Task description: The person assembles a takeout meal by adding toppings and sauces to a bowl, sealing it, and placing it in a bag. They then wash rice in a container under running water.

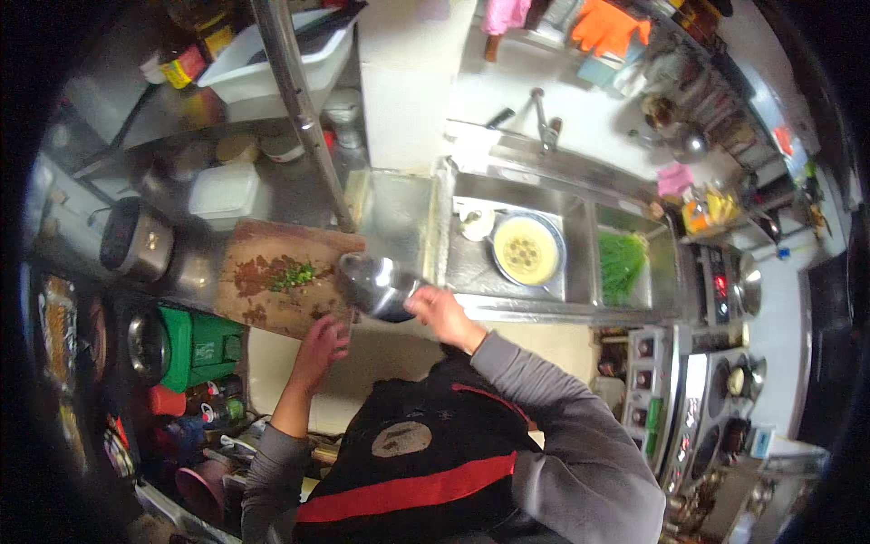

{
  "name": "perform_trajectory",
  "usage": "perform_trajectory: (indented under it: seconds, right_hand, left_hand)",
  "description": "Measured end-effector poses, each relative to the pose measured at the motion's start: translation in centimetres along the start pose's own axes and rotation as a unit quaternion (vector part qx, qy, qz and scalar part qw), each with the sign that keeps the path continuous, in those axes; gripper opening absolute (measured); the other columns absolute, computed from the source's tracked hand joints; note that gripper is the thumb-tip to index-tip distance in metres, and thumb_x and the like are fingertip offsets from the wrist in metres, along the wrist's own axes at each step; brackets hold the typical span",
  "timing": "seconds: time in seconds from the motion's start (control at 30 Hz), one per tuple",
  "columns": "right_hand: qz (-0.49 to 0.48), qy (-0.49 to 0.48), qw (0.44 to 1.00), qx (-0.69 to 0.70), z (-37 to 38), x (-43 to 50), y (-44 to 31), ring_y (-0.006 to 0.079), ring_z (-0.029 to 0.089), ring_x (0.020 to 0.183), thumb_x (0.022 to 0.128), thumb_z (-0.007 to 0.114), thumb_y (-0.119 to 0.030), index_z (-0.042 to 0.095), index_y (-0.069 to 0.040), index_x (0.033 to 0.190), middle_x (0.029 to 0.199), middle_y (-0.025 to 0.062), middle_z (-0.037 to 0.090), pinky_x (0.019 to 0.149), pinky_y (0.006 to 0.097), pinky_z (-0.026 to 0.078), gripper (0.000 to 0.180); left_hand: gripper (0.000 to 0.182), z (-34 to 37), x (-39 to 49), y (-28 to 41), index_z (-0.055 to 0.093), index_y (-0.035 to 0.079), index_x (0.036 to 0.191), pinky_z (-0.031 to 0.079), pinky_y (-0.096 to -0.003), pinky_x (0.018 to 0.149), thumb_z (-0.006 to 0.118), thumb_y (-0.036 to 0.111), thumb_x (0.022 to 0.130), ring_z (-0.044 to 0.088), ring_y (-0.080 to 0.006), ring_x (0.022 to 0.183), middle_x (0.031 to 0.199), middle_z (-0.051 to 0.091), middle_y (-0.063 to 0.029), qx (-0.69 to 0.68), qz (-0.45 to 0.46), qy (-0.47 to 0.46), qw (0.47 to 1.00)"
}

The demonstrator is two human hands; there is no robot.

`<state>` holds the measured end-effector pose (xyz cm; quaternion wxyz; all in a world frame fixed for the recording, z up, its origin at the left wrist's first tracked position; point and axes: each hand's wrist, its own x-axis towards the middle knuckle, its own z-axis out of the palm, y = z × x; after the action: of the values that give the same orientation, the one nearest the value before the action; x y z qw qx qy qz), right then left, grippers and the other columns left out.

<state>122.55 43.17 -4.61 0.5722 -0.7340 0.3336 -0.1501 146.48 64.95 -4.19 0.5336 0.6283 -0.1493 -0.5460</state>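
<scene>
My right hand holds the rim of a shiny metal bowl, tilted beside the right end of a wooden cutting board. My left hand is at the board's near edge, blurred, its fingers bent; whether it touches anything I cannot tell. Chopped green herbs lie on the board next to reddish-brown bits that look like minced meat. What the bowl holds is hidden.
In the steel sink on the right stands a bowl of pale yellow liquid. Green stalks lie in the smaller basin. A metal post rises behind the board. A white lidded container stands back left, and a green bin is below left.
</scene>
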Motion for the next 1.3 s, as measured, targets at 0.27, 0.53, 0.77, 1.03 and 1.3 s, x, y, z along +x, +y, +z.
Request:
perform_trajectory:
  seconds: [0.27,0.53,0.77,1.03,1.3]
  right_hand:
    - [-0.377,-0.065,0.896,-0.228,-6.3,0.3,-7.8,0.0364,0.057,0.105,0.080,0.071,-0.006,0.062,-0.005,0.118,0.125,0.0154,0.056,0.088,0.0437,0.051,0.039]
    - [-0.183,-0.113,0.967,0.137,-19.4,2.6,-7.9,0.0183,0.066,0.096,0.087,0.071,-0.009,0.034,-0.002,0.146,0.133,0.0177,0.055,0.068,0.0271,0.056,0.070]
    - [-0.070,-0.308,0.939,0.139,-24.0,4.9,-8.2,0.0142,0.061,0.099,0.095,0.063,-0.013,0.052,0.002,0.134,0.115,0.0080,0.065,0.084,0.0307,0.051,0.043]
    - [-0.138,-0.257,0.935,0.200,-28.1,0.6,-6.8,0.0118,0.059,0.104,0.092,0.055,-0.004,0.050,0.001,0.139,0.114,0.0072,0.066,0.087,0.0264,0.048,0.048]
    - [-0.025,-0.047,0.669,-0.742,-48.2,4.5,12.2,0.0370,0.067,0.078,0.079,0.065,-0.014,0.069,-0.001,0.085,0.079,0.0177,0.067,0.067,0.0450,0.054,0.015]
  left_hand:
    - [0.041,12.1,-1.9,6.8,0.047,0.003,0.134,0.062,-0.0383,0.081,0.051,-0.001,0.093,0.070,-0.0258,0.099,0.120,0.064,-0.0143,-0.205,0.103,0.137,0.964]
    - [0.030,24.3,-2.2,7.3,0.056,0.005,0.118,0.050,-0.0247,0.063,0.056,0.000,0.089,0.060,-0.0101,0.074,0.097,0.066,-0.0025,-0.249,0.223,0.263,0.905]
    - [0.032,31.5,-3.6,5.6,0.057,0.008,0.119,0.044,-0.0231,0.068,0.064,0.005,0.088,0.056,-0.0068,0.078,0.100,0.064,0.0016,-0.202,0.244,0.275,0.908]
    - [0.089,33.6,-7.3,4.2,0.034,0.001,0.151,0.037,-0.0384,0.112,0.084,0.026,0.082,0.049,-0.0209,0.133,0.147,0.049,-0.0085,-0.130,0.346,0.169,0.914]
    - [0.052,31.2,-5.1,-7.4,0.047,0.006,0.146,0.054,-0.0340,0.090,0.062,0.023,0.099,0.068,-0.0222,0.105,0.131,0.063,-0.0146,-0.203,0.115,0.212,0.949]
